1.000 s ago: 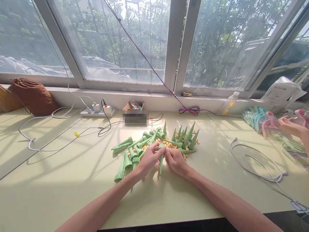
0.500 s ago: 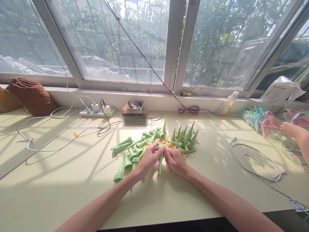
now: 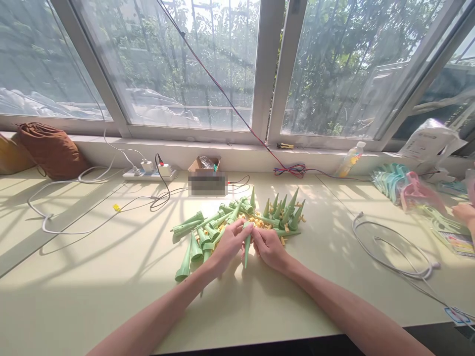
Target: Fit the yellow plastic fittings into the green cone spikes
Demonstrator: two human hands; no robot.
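Sunlit windows [image 3: 193, 64] overlook a pale, shadow-striped worktop [image 3: 111, 306]; the left hand [image 3: 229, 243] pinches a green spike [image 3: 247, 246] in its grip; the right hand [image 3: 272, 248] meets it, its own grip impossible to tell.

No words, brands or numbers can be read. Faint grey lines, probably print, mark a white plastic-wrapped package [image 3: 426, 141] at the right by the window; a drink bottle [image 3: 351, 159] bears a yellow-and-orange label, a flat card [image 3: 458, 243] on the counter [image 3: 111, 306] is brightly coloured, and a blue-bordered sticker [image 3: 455, 315] sits near the front edge, all too small to make out.
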